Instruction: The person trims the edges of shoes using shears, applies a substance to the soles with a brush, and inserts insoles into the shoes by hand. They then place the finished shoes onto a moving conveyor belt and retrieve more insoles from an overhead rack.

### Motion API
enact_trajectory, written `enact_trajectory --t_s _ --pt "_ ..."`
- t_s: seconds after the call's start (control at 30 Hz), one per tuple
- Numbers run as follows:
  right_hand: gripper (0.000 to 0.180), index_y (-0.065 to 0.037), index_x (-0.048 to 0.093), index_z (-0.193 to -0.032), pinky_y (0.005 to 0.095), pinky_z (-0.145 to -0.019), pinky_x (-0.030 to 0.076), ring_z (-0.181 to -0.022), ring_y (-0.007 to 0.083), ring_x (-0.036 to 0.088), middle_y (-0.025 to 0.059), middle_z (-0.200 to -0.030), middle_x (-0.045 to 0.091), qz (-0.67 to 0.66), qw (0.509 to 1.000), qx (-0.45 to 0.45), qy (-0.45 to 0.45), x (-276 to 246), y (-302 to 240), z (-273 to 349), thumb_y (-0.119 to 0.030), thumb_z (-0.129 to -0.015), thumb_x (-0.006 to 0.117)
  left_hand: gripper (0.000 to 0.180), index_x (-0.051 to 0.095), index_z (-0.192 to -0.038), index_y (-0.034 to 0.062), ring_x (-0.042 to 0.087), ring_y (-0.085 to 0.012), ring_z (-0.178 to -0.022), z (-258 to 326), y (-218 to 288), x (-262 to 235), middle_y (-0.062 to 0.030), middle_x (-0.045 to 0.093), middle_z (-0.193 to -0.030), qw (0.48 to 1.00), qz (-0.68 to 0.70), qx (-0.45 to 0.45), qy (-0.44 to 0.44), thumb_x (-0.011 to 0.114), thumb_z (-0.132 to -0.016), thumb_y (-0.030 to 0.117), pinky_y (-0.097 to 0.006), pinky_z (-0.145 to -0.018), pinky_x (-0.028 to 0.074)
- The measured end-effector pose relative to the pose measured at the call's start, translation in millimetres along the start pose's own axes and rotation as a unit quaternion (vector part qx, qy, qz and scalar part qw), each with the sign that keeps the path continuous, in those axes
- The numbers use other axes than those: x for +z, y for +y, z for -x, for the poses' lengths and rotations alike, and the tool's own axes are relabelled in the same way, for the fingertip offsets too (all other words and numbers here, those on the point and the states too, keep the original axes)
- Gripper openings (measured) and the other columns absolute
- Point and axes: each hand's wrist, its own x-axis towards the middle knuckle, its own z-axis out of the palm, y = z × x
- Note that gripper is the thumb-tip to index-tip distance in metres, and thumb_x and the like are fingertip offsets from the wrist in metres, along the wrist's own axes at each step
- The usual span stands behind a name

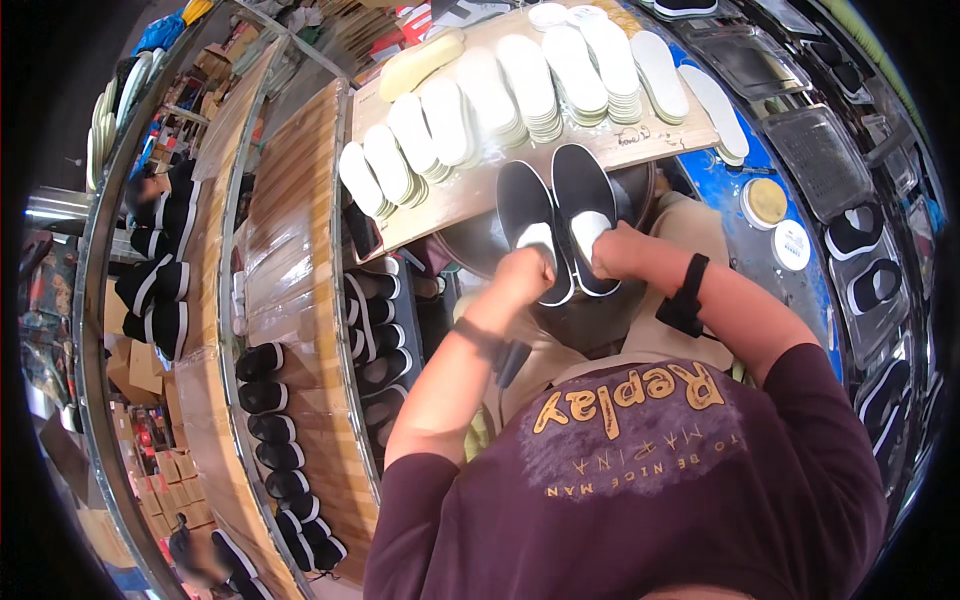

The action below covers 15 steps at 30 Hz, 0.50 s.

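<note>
Two black slip-on shoes with white sole edges rest side by side in front of me, toes pointing away. My left hand [526, 274] is closed at the heel of the left shoe [524, 200]. With fingers curled, my right hand [616, 251] grips the heel side of the right shoe [581, 178]. A white insole [537, 238] shows inside the left shoe, and another white insole [588, 228] inside the right one. The fingertips of both hands are partly hidden by the shoe openings. Beyond the toes, stacks of white insoles [527, 85] stand in a row on a wooden board [460, 200].
At the left, wooden shelves [300, 250] hold rows of black shoes [266, 397]. To the right, a blue tabletop [775, 285] carries a round yellowish-topped tub [766, 202] and a white round lid [791, 245]. Dark trays [817, 160] with shoes line the far right.
</note>
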Motion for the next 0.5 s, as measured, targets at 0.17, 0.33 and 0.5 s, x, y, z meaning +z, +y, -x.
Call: enact_trajectory --t_s 0.17,0.33,0.5 --pt "0.024 -0.012 0.07 -0.079 0.0478 -0.069 0.044 -0.075 0.0322 0.065 0.0097 -0.078 0.068 -0.062 0.986 -0.042 0.15 -2.3 11.6 22.6 -0.028 -0.088 0.055 0.05 0.064 -0.082 -0.0082 0.067 -0.0293 -0.06 -47.1 21.0 -20.8 -0.0215 0.063 -0.068 0.894 0.35 -0.264 -0.089 0.056 -0.093 0.04 -0.041 -0.06 0.054" --pt "0.018 -0.011 0.07 -0.084 0.0454 -0.068 0.045 -0.074 0.033 0.064 0.0121 -0.078 0.068 -0.153 0.948 -0.043 0.277 -34.8 -19.1 46.4 -0.023 -0.086 0.058 0.027 0.062 -0.096 -0.0088 0.06 -0.0445 -0.099 -63.2 27.1 18.0 -0.0314 0.063 -0.099 0.96 0.161 -0.185 0.138 0.053 -0.082 0.013 -0.048 -0.089 0.047" --pt "0.015 -0.005 0.071 -0.095 0.04 -0.089 0.05 -0.088 0.0273 0.069 0.0178 -0.089 0.07 -0.32 0.907 0.062 0.268 -40.5 6.8 95.6 -0.015 -0.085 0.066 0.062 0.045 -0.135 -0.0022 0.032 -0.0382 -0.138 3.3 -5.3 30.4 -0.0325 0.039 -0.141 0.918 0.191 -0.015 0.348 0.064 -0.078 0.014 -0.04 -0.116 0.02"
